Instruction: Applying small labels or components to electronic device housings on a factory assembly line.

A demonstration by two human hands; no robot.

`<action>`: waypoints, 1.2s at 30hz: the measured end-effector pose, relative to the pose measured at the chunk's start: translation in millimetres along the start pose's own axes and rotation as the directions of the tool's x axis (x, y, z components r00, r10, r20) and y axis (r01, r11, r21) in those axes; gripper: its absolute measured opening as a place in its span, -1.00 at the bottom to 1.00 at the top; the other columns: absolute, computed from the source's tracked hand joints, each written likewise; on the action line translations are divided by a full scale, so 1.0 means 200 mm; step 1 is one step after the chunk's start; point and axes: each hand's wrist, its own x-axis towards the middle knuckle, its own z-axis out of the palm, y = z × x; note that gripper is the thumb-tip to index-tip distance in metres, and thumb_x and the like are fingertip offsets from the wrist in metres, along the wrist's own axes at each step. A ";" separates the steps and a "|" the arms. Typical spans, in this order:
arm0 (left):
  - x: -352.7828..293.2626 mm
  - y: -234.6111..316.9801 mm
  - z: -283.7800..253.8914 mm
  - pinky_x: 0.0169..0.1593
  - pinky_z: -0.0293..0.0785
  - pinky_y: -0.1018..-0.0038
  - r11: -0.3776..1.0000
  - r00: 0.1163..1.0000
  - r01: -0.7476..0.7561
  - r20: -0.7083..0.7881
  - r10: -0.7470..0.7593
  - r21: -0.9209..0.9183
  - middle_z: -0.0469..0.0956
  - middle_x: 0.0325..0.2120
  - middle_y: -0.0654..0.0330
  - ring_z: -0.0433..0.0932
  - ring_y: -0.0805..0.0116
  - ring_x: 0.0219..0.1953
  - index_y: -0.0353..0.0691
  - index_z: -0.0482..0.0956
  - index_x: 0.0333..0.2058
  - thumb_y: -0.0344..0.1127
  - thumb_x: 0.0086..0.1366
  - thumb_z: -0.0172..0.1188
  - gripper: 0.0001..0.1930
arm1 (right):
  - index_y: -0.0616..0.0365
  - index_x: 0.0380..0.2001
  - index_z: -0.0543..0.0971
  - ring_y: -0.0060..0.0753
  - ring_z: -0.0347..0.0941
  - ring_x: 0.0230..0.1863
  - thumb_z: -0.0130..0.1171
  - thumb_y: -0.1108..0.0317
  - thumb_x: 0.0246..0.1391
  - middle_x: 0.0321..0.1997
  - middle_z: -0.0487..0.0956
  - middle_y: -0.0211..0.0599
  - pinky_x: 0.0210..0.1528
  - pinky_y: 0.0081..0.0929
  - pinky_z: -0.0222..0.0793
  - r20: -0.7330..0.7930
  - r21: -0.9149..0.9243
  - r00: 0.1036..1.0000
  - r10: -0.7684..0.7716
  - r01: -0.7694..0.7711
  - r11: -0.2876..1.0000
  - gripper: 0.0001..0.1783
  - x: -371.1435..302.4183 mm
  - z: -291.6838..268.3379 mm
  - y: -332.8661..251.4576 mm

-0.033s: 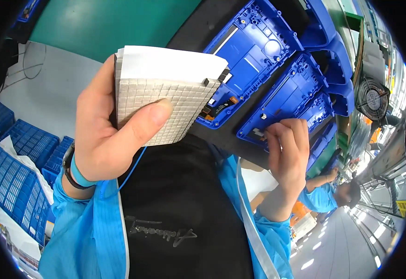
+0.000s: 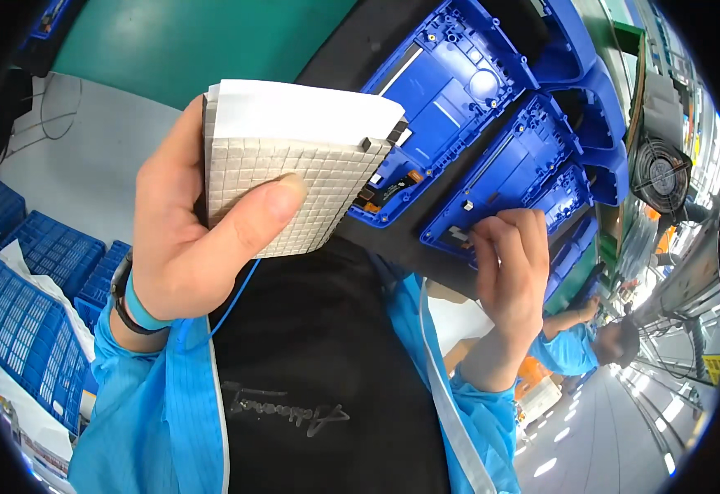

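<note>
1. Left hand [image 2: 187, 235] grips the gridded sheet [image 2: 327, 177], left of the blue casing [image 2: 498, 183] — apparently largely unused
2. Right hand [image 2: 515, 262] bunched at that casing — cannot tell if holding anything
3. Casing open, likely unfinished

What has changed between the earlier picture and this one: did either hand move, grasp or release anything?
Nothing has visibly changed. The left hand still grips the grey pad of small squares with white paper; the right hand stays by a blue case.

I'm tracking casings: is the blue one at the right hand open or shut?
Open: the blue casing lies with its moulded inside exposed to view.
</note>
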 end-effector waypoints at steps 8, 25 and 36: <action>0.00 0.01 0.00 0.00 0.49 0.45 1.000 1.000 0.006 -0.005 -0.006 -0.001 0.60 -0.11 -0.02 0.61 0.28 -0.09 -0.41 0.38 0.12 -0.13 0.23 0.28 -0.40 | 0.29 -0.40 0.55 -0.15 0.40 -0.33 0.30 0.70 -0.23 -0.34 0.47 -0.17 -0.29 -0.34 0.34 -0.037 0.069 0.998 0.042 -0.039 0.997 -0.76 0.01 -0.01 0.00; 0.00 0.00 -0.02 0.02 0.48 0.44 1.000 1.000 0.003 0.008 -0.003 -0.011 0.59 -0.10 -0.02 0.60 0.29 -0.06 -0.41 0.38 0.11 -0.18 0.24 0.27 -0.44 | 0.30 -0.40 0.55 -0.21 0.48 -0.37 0.32 0.71 -0.20 -0.33 0.51 -0.14 -0.34 -0.44 0.40 -0.142 0.021 0.990 0.023 -0.021 1.000 -0.76 0.10 0.05 -0.06; 0.00 -0.01 -0.02 0.01 0.47 0.45 0.999 1.000 0.009 -0.002 -0.009 -0.040 0.59 -0.10 0.00 0.59 0.30 -0.07 -0.40 0.38 0.12 -0.16 0.24 0.27 -0.43 | 0.31 -0.40 0.52 -0.16 0.45 -0.34 0.25 0.75 -0.16 -0.33 0.47 -0.15 -0.28 -0.41 0.39 -0.103 0.058 0.994 0.026 -0.020 0.998 -0.78 0.08 0.05 -0.04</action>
